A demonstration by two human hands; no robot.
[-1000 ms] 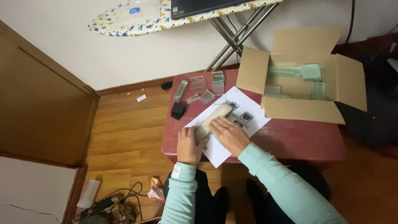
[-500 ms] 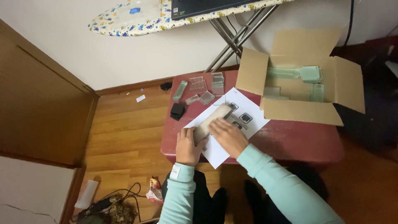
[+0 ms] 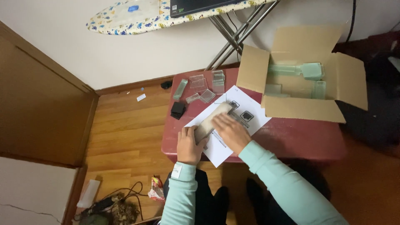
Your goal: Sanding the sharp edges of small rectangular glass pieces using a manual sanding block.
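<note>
Basically: left hand pinches the grey strip's lower end mid-frame. Right hand lies fingers-together across it; press evenly against the white sheet.

We see two bare hands, left hand and right hand, no gloves, rings or watch visible. Both arms wear long pale mint-green sleeves, snug knit fabric, cuffs ending at the wrists. We note a small white tag with dark print on the left cuff. Below, dark trousers cover the legs, nearly black; footwear can't be made out.
</note>
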